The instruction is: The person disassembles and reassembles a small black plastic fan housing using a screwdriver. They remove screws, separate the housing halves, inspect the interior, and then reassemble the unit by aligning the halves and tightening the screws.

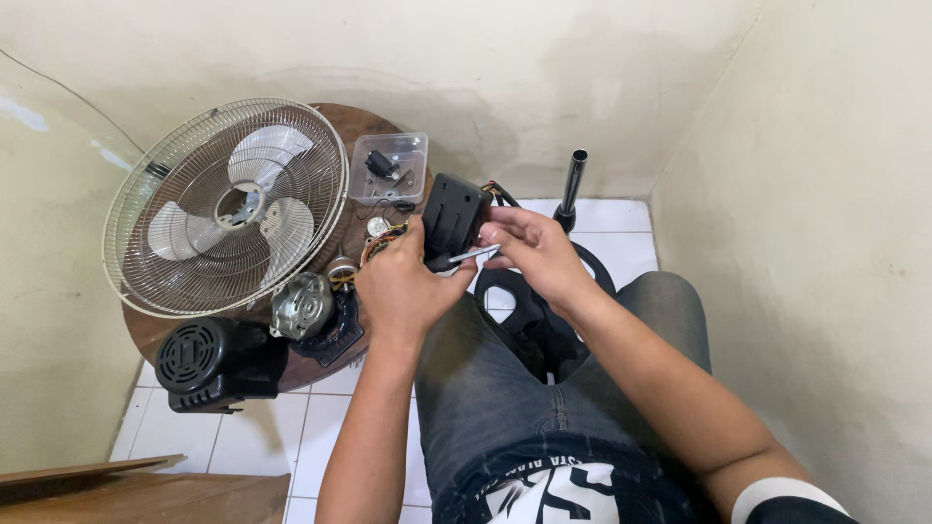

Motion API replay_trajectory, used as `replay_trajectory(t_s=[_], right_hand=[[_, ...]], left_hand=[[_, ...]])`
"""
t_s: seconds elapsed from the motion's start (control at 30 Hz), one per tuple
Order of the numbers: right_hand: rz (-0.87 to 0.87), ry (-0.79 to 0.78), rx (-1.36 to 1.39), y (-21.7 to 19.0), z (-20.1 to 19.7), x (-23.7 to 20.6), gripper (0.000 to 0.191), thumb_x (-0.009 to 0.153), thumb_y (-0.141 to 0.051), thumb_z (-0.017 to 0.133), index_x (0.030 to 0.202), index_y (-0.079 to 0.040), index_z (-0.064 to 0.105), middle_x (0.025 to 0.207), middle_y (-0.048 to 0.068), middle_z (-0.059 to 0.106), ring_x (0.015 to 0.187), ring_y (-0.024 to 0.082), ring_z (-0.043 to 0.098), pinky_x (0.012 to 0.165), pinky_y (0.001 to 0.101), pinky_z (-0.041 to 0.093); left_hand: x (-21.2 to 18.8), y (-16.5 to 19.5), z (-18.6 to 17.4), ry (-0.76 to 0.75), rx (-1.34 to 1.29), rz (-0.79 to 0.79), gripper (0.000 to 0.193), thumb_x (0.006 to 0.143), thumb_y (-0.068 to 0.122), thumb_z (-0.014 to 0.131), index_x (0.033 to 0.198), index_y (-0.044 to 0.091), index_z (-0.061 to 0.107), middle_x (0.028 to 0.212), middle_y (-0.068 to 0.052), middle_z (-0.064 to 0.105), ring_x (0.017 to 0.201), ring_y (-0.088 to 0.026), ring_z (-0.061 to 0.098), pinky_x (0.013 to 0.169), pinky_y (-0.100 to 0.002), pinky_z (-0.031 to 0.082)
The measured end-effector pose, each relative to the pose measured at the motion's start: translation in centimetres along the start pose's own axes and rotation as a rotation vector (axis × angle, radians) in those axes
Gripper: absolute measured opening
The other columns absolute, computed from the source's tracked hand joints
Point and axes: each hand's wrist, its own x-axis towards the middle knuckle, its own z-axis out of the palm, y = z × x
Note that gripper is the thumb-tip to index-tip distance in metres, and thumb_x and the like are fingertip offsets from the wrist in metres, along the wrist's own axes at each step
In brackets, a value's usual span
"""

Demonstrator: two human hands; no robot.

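1. At the bottom of the frame, the person's lap in grey jeans fills the centre, with both bare forearms rising from the lower edge.
2. In the middle of the frame, the left hand is curled around a black plastic box, thumb and fingers closed on its lower left side, holding it upright above the knees.
3. Just right of it, the right hand pinches a thin metal tool between thumb and fingertips, its tip touching the box's lower edge.
4. Below the hands, a black round fan base sits on the white tiled floor, with a dark pole standing up behind it.
5. To the left, on a round wooden table, lie a silver motor and a black motor cover.
6. Further back, upper left, a fan cage with pale blades leans on the table, beside a clear plastic tub of small parts.
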Motion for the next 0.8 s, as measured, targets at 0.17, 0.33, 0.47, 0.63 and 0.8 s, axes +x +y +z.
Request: replay_trajectory(t_s=[0.17, 0.33, 0.47, 0.63, 0.8], right_hand=[[0.107, -0.069, 0.244, 0.0, 0.6, 0.3, 0.034, 0.105, -0.029, 0.059, 0.122, 0.0, 0.064, 0.105, 0.008, 0.071, 0.094, 0.016, 0.07, 0.088, 0.0341, 0.06], [0.069, -0.023, 0.26, 0.6, 0.7, 0.5, 0.035, 0.106, -0.03, 0.058, 0.123, 0.0, 0.063, 0.106, 0.008, 0.071, 0.092, 0.015, 0.069, 0.085, 0.0343, 0.059], [-0.026, -0.034, 0.223, 0.8, 0.3, 0.6, 0.036, 0.105, -0.026, 0.057, 0.131, -0.002, 0.058, 0.114, 0.005, 0.069, 0.097, 0.013, 0.067, 0.084, 0.0342, 0.058], [-0.156, -0.08, 0.071, 0.6, -1.5, 0.0, 0.041, 0.107, -0.026, 0.055, 0.14, -0.002, 0.052, 0.124, 0.005, 0.066, 0.112, 0.014, 0.063, 0.096, 0.0337, 0.053], [-0.391, -0.248, -0.116, 0.3, -3.4, -1.0, 0.049, 0.111, -0.023, 0.053, 0.152, 0.002, 0.041, 0.141, 0.008, 0.058, 0.133, 0.016, 0.053, 0.115, 0.0327, 0.042]], left_hand=[[-0.7, 0.3, 0.7, 0.044, 0.077, 0.027, 0.077, 0.064, 0.049, 0.088, 0.119, -0.003, 0.071, 0.082, -0.016, 0.075, 0.062, -0.033, 0.071, 0.056, -0.043, 0.056], [-1.1, 1.0, 0.6, 0.094, 0.105, 0.072, 0.073, 0.064, 0.047, 0.088, 0.118, 0.0, 0.071, 0.086, -0.012, 0.076, 0.059, -0.032, 0.069, 0.056, -0.041, 0.055], [-1.2, 1.5, 0.2, 0.079, 0.078, 0.096, 0.078, 0.064, 0.054, 0.089, 0.118, 0.0, 0.071, 0.089, -0.011, 0.077, 0.058, -0.032, 0.069, 0.053, -0.04, 0.053], [-1.2, 1.5, -0.9, 0.089, -0.156, 0.165, 0.063, 0.076, 0.051, 0.087, 0.116, 0.003, 0.073, 0.1, -0.011, 0.078, 0.076, -0.029, 0.075, 0.064, -0.037, 0.056], [-0.4, 0.7, -1.5, 0.105, -0.526, 0.045, 0.03, 0.089, 0.023, 0.086, 0.111, 0.005, 0.076, 0.106, -0.011, 0.078, 0.096, -0.024, 0.078, 0.087, -0.031, 0.059]])
